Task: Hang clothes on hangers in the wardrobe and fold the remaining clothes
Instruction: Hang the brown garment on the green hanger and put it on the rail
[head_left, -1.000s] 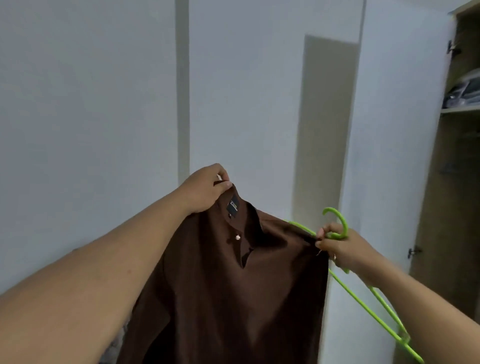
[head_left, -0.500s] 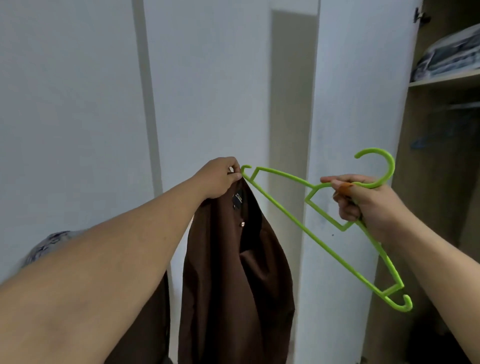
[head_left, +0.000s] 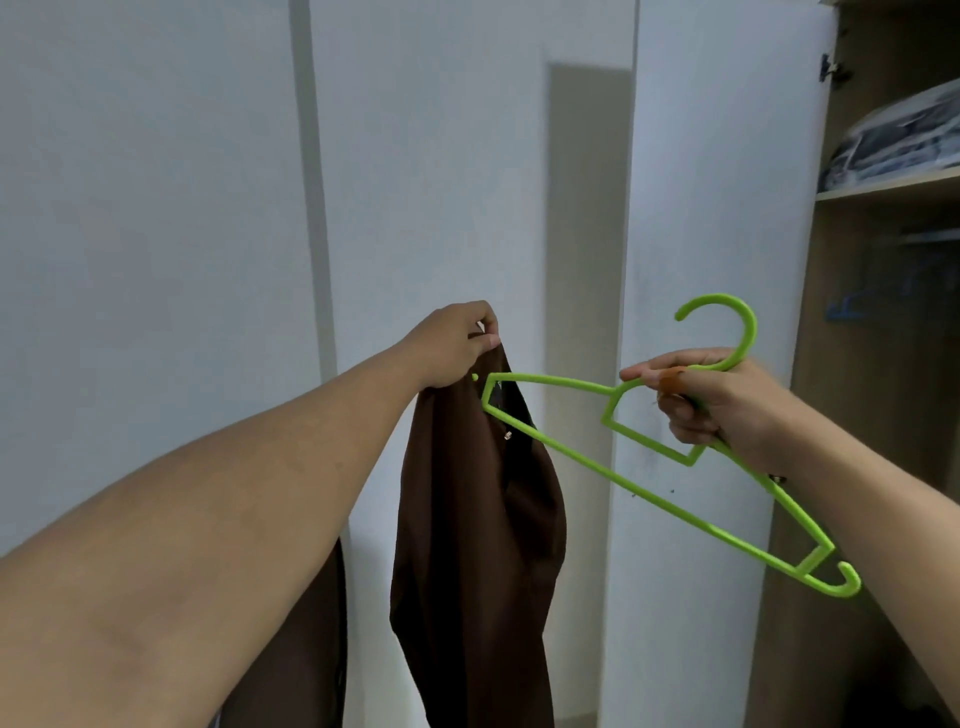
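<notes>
Thumb and fingers of the left hand (head_left: 454, 345) pinch the collar of a brown shirt (head_left: 475, 525), which hangs limp below the grip in front of a white wardrobe door (head_left: 696, 260). The fingers of the right hand (head_left: 711, 402) curl around the neck of a lime-green plastic hanger (head_left: 613, 473), just under its hook, which rises above the knuckles. The hanger tilts down to the right; its left tip pokes into the shirt's neck opening just beneath the left hand, while its right end, with a small end hook, juts out low by the right forearm. Both bare arms reach forward from the bottom of the view. At far right the open wardrobe (head_left: 883, 415) shows a wooden shelf (head_left: 888, 187) bearing a folded, plastic-wrapped bundle (head_left: 898, 140), with a dim hanging space below it.
</notes>
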